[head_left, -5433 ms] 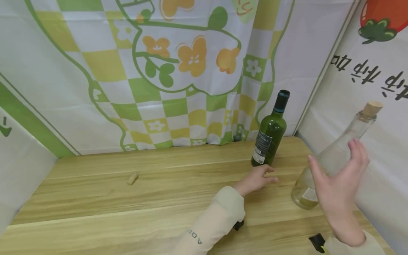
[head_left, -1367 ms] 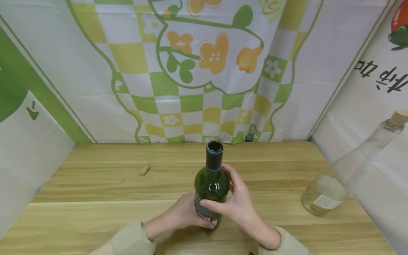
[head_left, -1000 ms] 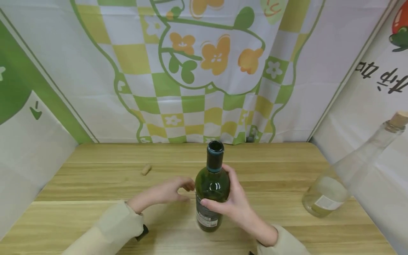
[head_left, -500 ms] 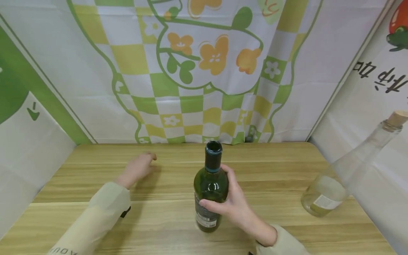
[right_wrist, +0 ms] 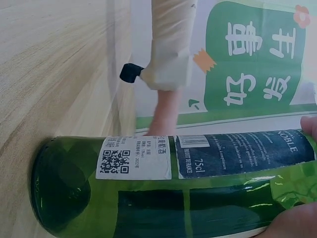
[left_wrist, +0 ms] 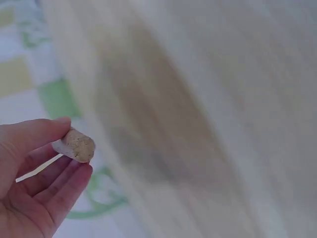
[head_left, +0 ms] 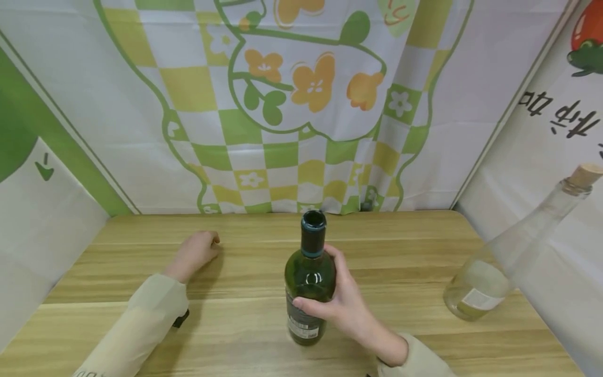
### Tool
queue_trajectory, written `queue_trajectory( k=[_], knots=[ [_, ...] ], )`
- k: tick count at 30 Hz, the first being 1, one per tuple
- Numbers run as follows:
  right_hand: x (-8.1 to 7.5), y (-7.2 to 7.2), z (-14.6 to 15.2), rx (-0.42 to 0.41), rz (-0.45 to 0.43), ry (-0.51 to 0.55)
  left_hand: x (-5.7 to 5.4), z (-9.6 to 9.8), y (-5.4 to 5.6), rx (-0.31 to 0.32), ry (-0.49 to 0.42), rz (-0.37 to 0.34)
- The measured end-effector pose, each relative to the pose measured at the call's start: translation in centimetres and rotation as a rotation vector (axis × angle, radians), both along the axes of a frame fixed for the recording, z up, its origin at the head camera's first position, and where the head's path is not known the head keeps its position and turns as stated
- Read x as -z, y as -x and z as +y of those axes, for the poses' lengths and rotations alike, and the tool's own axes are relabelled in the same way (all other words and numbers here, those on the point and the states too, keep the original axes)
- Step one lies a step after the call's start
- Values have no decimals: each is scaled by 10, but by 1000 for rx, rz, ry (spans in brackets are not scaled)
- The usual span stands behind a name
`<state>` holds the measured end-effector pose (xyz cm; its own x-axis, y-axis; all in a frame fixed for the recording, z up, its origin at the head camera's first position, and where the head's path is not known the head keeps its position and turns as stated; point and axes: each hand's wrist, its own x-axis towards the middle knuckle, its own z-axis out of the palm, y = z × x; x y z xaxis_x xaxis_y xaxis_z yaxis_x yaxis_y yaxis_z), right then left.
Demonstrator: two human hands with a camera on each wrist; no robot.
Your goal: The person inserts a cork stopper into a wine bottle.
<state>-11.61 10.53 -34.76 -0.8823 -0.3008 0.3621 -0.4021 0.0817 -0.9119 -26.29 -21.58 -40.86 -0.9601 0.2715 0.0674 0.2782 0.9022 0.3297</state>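
A green wine bottle (head_left: 311,277) with a dark label stands upright and uncorked on the wooden table. My right hand (head_left: 346,303) grips its body from the right, thumb across the front. In the right wrist view the bottle (right_wrist: 148,198) shows its paper labels. Farther left, above the table, my left hand (head_left: 195,254) is turned so that its fingertips are mostly hidden in the head view. The left wrist view shows that hand (left_wrist: 34,173) pinching a cork (left_wrist: 79,145) between thumb and fingers.
A tall clear bottle (head_left: 499,267) with a cork stopper (head_left: 586,175) stands at the table's right side. The wooden table (head_left: 235,335) ends at the back against a checked, flower-printed cloth (head_left: 282,157). White printed walls close both sides.
My right hand moved the wine bottle from the back right to the middle. My left hand let go of the bottle, reached left and picked up the cork from the table.
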Motion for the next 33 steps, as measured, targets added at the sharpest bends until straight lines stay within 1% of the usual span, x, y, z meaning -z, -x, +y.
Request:
queue_trajectory(
  k=[3,6,8,10,13,15,17,20,23,25,27,30,33],
  knots=[
    [1,0,0,-1,6,4,-15,13,-9,-5,-92,16],
    [1,0,-1,-3,7,8,-36,29,-21,-1,-190,62],
    [1,0,-1,-4,-2,8,-52,41,-32,17,-253,134],
    [1,-1,-1,-2,-9,5,-71,52,-44,48,-338,224],
    [0,-1,0,2,-21,-2,-102,70,-63,126,-459,373],
    [0,-1,0,4,-21,-8,-121,81,-75,188,-538,457],
    [0,-1,0,6,-20,-13,-137,91,-85,254,-598,528],
    [0,0,0,7,-10,-19,-156,106,-99,341,-705,587],
    [1,0,0,5,-1,-17,-173,121,-110,417,-801,623],
    [1,1,0,6,1,-17,-183,130,-116,465,-857,642],
    [1,1,0,6,-2,-16,-191,138,-120,514,-898,663],
    [1,1,0,12,0,-18,-199,148,-124,583,-939,680],
    [2,1,0,17,17,-25,-201,156,-126,628,-956,684]
  ],
)
